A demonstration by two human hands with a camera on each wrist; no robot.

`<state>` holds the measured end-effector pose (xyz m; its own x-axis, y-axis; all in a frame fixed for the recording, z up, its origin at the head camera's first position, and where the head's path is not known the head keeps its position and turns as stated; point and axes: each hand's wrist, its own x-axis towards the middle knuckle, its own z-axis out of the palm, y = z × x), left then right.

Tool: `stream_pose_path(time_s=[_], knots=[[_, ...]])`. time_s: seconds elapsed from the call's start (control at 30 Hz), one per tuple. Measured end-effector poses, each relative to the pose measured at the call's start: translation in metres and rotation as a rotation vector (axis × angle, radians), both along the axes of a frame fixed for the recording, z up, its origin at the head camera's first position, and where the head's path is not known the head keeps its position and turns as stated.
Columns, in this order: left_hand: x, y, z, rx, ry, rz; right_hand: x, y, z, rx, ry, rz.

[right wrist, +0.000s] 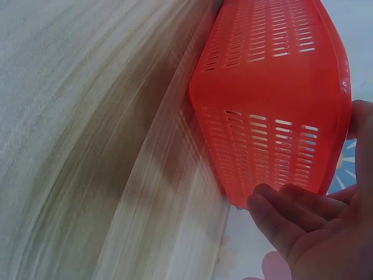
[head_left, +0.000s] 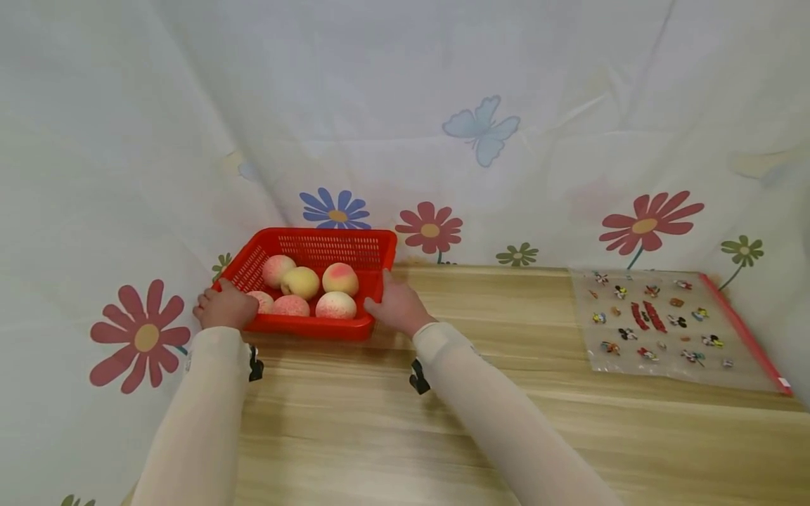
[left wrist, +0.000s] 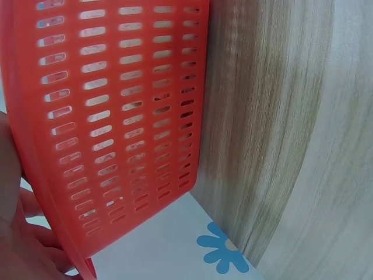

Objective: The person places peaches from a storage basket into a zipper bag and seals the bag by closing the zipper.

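**Both hands on the red basket**

From my end of the feed I see a red basket point(head_left: 316, 327) at the far left of the wood-grain table point(head_left: 329, 436), close to the white sheet point(head_left: 354, 105) printed with flowers. I count six peaches point(head_left: 340, 280) showing inside, grouped toward the near side.

The person's left hand point(head_left: 226, 308) grips the basket's near left corner, its fingers curled around the rim. The right hand point(head_left: 401, 306) holds the right end — thumb hooked over the rim, fingers stretched along the slotted outer wall. I get that grasp best from the right wrist view. I can't tell whether the basket's whole base rests on the table.

Well apart, on the table's right side, I have a clear bag point(head_left: 690, 337) lying flat — small colourful figures point(head_left: 647, 354) spread across it, a red strip point(head_left: 747, 334) along its right edge.
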<state>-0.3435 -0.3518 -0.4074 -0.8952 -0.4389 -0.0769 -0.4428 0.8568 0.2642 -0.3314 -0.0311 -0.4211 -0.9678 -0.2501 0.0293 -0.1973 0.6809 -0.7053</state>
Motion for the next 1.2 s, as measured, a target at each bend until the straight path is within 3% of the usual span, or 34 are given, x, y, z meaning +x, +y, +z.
stream_pose_path(time_s=[0.23,0.53,0.77,1.2], knots=[[0.001,0.002,0.000,-0.041,0.016,0.001,0.001,0.001,-0.002,-0.017,0.008,0.000],[0.000,0.003,0.003,-0.028,-0.018,-0.019,0.004,0.002,-0.001,-0.007,-0.045,-0.012],[-0.003,0.004,0.002,-0.049,-0.016,-0.003,0.002,0.004,-0.005,-0.030,-0.039,-0.009],[-0.001,0.011,0.006,0.021,-0.043,0.006,0.008,0.013,-0.001,-0.075,-0.090,-0.031]])
